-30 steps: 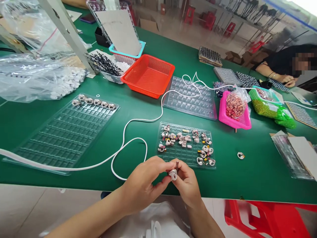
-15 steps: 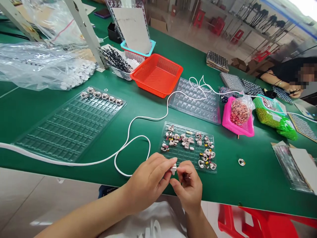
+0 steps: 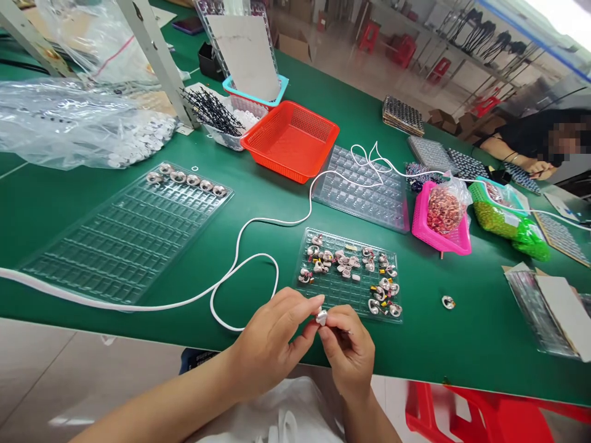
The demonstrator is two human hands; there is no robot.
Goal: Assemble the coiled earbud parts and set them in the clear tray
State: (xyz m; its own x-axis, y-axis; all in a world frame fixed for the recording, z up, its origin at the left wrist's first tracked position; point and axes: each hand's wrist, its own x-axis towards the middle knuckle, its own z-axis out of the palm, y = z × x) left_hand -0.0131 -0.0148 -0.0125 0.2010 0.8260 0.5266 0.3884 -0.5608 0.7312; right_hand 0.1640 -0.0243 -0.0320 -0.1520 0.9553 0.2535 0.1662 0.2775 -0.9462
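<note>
Head view: pinching a small, glossy white, rounded piece (image 3: 322, 317) between the fingertips of bare left hand (image 3: 270, 341) and bare right hand (image 3: 349, 352), near a clear plastic compartment tray (image 3: 340, 289) (holding loose white-and-silver parts (image 3: 347, 264)); possibly risking a drop onto the flat green tabletop (image 3: 429, 344) through gripping too lightly.

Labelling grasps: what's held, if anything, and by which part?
A small white piece, between the fingertips of the left hand and right hand, at its opposite sides; exact contact spots are too small to tell.
</note>
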